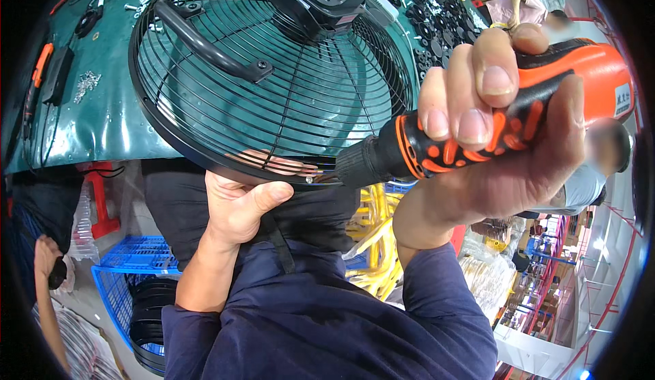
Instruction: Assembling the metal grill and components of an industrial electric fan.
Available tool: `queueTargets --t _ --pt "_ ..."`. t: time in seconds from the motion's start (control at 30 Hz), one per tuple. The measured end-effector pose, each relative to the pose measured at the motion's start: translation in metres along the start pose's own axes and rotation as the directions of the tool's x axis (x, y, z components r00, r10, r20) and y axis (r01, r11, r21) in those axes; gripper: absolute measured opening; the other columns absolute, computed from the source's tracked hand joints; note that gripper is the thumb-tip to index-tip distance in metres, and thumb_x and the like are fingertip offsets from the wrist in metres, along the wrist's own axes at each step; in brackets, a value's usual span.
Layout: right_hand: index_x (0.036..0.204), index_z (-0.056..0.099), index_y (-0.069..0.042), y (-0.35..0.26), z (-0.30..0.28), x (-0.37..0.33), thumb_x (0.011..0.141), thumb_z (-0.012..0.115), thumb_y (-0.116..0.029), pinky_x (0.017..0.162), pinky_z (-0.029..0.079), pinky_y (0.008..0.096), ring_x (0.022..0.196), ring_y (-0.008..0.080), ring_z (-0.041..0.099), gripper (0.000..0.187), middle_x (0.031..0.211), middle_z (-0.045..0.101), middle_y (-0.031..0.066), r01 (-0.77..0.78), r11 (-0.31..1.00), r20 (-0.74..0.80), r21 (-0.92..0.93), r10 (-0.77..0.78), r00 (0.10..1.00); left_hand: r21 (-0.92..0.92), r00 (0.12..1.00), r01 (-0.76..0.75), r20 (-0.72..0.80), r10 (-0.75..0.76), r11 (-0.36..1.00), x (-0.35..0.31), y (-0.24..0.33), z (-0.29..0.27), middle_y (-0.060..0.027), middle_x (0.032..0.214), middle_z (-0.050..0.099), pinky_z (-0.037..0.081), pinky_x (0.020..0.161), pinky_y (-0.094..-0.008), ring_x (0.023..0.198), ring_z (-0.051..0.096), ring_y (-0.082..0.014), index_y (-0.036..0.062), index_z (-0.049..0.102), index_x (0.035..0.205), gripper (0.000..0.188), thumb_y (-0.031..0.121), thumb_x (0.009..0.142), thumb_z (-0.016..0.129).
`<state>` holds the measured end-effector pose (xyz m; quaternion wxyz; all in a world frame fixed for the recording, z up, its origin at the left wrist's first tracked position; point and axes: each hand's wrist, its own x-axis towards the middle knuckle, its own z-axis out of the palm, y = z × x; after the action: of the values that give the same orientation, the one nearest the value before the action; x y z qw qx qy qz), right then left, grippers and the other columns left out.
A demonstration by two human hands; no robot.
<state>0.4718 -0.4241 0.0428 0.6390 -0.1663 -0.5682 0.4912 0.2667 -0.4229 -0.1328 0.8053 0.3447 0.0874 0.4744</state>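
Note:
A round black wire fan guard [164, 124] stands tilted at the table's near edge, with a curved black handle [211, 46] on its wires and a black bracket or motor housing [321, 1] at its top. My left hand [239, 206] is closed around the guard's near rim, thumb outside and fingers behind the wires. My right hand [495, 76] is wrapped round an orange-and-black electric screwdriver [597, 73]. Its dark nose [358, 165] points left at the rim, just right of my left thumb. A small silver screw head [309, 179] shows on the rim there; whether the bit touches it is hidden.
The table has a green cover [102, 121]. On it lie loose screws [87, 85], an orange-handled tool [41, 66] and many black round parts [437, 25]. Below are a blue crate [136, 254] with black rings and yellow tubing [379, 237]. Other people [46, 257] are nearby.

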Motion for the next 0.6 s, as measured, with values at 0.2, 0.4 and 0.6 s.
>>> queueTargets --t 0.2,0.4,0.6 --pt "0.130 0.050 0.007 0.011 -0.005 -0.003 0.102 0.044 -0.033 0.065 0.048 0.0383 0.071 0.0187 0.055 0.050 0.097 0.057 0.0138 0.004 0.996 -0.028 0.084 -0.002 1.000 -0.004 1.000 0.009 -0.022 -0.009 1.000 -0.002 -0.001 -0.004 -0.0183 0.104 0.074 0.054 0.091 -0.0360 0.095 0.071 -0.0233 -0.0075 0.069 0.108 0.030 0.001 0.081 0.078" --pt "0.129 0.051 0.007 0.000 0.004 0.002 0.101 0.045 -0.033 0.065 0.048 0.0382 0.071 0.0190 0.055 0.048 0.096 0.058 0.0141 -0.073 0.996 -0.096 -0.045 0.068 0.993 0.032 0.999 -0.037 -0.032 0.038 0.999 -0.001 -0.004 -0.003 -0.0197 0.099 0.073 0.055 0.073 -0.0354 0.083 0.069 -0.0234 -0.0075 0.068 0.106 0.032 0.010 0.082 0.079" --pt "0.125 0.051 0.006 0.000 0.005 0.005 0.101 0.047 -0.031 0.065 0.048 0.0384 0.069 0.0191 0.055 0.044 0.097 0.057 0.0145 -0.081 0.995 -0.076 -0.054 0.077 0.994 0.080 0.995 -0.080 -0.048 0.084 0.994 0.000 -0.005 -0.005 -0.0225 0.095 0.071 0.058 0.058 -0.0371 0.074 0.069 -0.0260 -0.0075 0.068 0.106 0.035 0.018 0.085 0.079"
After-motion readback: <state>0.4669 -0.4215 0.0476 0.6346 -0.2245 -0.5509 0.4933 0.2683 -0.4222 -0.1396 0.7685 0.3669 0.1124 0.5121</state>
